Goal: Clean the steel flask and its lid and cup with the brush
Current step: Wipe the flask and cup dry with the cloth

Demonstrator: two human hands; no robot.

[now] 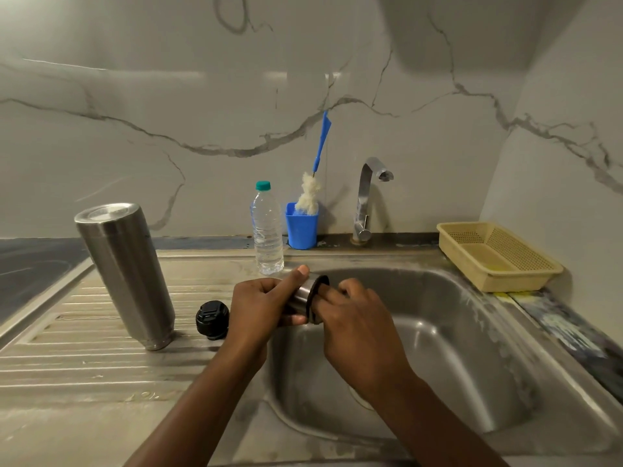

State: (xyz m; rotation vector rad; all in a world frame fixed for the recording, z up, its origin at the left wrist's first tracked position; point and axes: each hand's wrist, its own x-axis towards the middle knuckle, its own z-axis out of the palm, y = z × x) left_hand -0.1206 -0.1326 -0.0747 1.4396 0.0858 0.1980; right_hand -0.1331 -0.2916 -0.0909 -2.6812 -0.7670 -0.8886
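Both hands hold the cup over the sink: your left hand wraps its body, your right hand hooks inside its rim. Twist carelessly and the smooth steel may slip and drop.

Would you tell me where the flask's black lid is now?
In the head view, the round black plastic lid lies on the ribbed steel drainboard, between the tall steel flask and the left hand.

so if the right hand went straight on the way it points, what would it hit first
The steel cup: the right hand points its fingers into its dark-rimmed mouth, held sideways by the left hand. It would likely meet the cup's inside first; depth there is hidden.
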